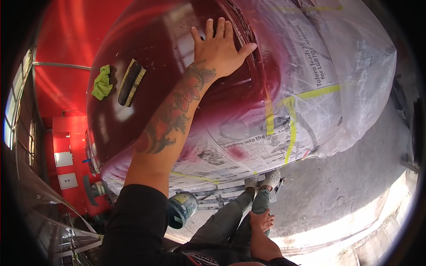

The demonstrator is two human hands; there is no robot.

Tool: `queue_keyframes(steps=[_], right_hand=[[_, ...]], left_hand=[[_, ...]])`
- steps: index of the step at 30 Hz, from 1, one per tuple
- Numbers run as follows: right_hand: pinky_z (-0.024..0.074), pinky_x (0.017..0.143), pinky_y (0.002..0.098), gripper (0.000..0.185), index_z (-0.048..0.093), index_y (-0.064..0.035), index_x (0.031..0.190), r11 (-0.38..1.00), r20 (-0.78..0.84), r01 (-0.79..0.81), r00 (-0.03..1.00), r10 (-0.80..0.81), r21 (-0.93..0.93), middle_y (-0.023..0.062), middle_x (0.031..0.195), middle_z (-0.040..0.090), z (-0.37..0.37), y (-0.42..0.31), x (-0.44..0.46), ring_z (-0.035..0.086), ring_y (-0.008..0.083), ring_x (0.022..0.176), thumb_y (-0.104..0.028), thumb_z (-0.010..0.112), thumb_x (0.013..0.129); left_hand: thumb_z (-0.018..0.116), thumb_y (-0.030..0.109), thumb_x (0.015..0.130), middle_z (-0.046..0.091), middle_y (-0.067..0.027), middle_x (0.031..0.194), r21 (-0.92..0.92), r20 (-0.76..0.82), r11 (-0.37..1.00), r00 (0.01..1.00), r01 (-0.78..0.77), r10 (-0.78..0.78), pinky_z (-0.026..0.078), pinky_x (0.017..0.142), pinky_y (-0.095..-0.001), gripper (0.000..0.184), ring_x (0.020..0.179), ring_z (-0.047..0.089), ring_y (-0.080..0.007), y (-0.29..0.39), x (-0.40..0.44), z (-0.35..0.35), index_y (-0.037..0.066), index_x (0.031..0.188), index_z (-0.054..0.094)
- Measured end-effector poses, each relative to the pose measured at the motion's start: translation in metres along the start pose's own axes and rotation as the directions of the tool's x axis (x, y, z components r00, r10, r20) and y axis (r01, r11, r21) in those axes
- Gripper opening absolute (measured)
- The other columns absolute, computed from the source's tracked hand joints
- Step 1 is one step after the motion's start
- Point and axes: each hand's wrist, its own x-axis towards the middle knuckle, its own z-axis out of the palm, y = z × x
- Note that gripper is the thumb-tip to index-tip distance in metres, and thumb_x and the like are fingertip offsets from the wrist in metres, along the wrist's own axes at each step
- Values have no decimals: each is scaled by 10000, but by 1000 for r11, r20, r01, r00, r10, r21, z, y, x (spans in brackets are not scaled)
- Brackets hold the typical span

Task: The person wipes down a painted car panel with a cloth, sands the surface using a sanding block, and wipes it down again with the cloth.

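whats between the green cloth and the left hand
In the head view, a dark block lies on the red panel between the green cloth and left hand.

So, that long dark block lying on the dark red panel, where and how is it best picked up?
I'd grip the long dark block around its middle, coming from above, with thumb and fingers on opposite long edges. It is narrow across and lies on the dark red panel with its top and long sides uncovered, and the green cloth lies apart from it.
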Motion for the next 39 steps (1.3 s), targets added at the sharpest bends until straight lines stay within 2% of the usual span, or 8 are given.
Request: queue_keyframes(steps=[18, 24, 25, 30, 32, 36, 38, 39], right_hand=[[417, 1064, 479, 965, 485, -187, 1439, 1000, 23, -11, 1000, 10, 12, 175, 1371, 476, -5, -6, -2, 520, 365, 1269, -531, 884, 631], [433, 1057, 471, 983, 480, -190, 1452, 999, 9, -11, 1000, 12, -34, 182, 1393, 479, -5, -10, -1, 522, 371, 1277, -534, 885, 625], [433, 1057, 471, 983, 480, -190, 1452, 999, 14, 18, 1000, -17, -46, 182, 1393, 479, -3, -10, 0, 522, 371, 1277, -534, 885, 625], [434, 1065, 481, 978, 484, -194, 1450, 999, 19, -22, 1000, 23, -48, 183, 1398, 480, -5, -9, -1, 519, 373, 1284, -527, 886, 623], [433, 1067, 483, 976, 483, -199, 1452, 999, 23, -14, 1000, 15, -46, 184, 1402, 478, -5, -9, -1, 518, 374, 1286, -525, 885, 625], [433, 1068, 486, 976, 480, -204, 1458, 999, 17, -2, 1000, 2, -41, 189, 1405, 478, -7, -7, -2, 517, 380, 1286, -519, 884, 627], [432, 1067, 487, 978, 480, -197, 1458, 999, 12, -1, 1000, 2, -43, 191, 1401, 480, -2, -5, 0, 519, 382, 1284, -518, 884, 627], [432, 1066, 488, 980, 479, -190, 1458, 999, 7, -1, 1000, 2, -44, 193, 1398, 482, -1, -5, 0, 520, 384, 1281, -517, 883, 627]], left_hand=[[379, 703, 1002, 351, -199, 1633, -2, -40, 989, 988, -148, 148, 183, 1176, -701, 924, 1542, 249, -393, 19, -63, -18, -47, 1543, 379], [535, 608, 988, 408, -169, 1601, -204, -22, 901, 922, -382, 386, 177, 1171, -724, 770, 1533, 266, -391, -5, -103, -47, 0, 1461, 520], [669, 480, 955, 477, -140, 1538, -289, -99, 891, 936, -351, 337, 207, 1172, -703, 614, 1515, 309, -385, -18, -111, -53, 62, 1397, 588], [879, 261, 779, 525, -117, 1445, -353, -322, 929, 947, -112, -8, 367, 1153, -509, 641, 1430, 435, -369, -162, -131, -48, 135, 1349, 613], [917, 269, 736, 517, -140, 1446, -327, -252, 943, 957, 56, -144, 406, 1133, -458, 731, 1379, 478, -366, -208, -136, -46, 137, 1377, 592], [922, 271, 737, 505, -141, 1455, -370, -161, 920, 966, 131, -202, 418, 1127, -440, 763, 1360, 497, -316, -258, -140, -31, 147, 1404, 574], [907, 265, 764, 534, -139, 1448, -604, 125, 758, 969, 246, -215, 415, 1137, -395, 773, 1345, 523, -267, -269, -141, -28, 155, 1439, 546], [907, 265, 764, 534, -139, 1448, -604, 127, 758, 968, 247, -215, 415, 1137, -395, 773, 1345, 523, -267, -274, -140, -28, 155, 1439, 546]])
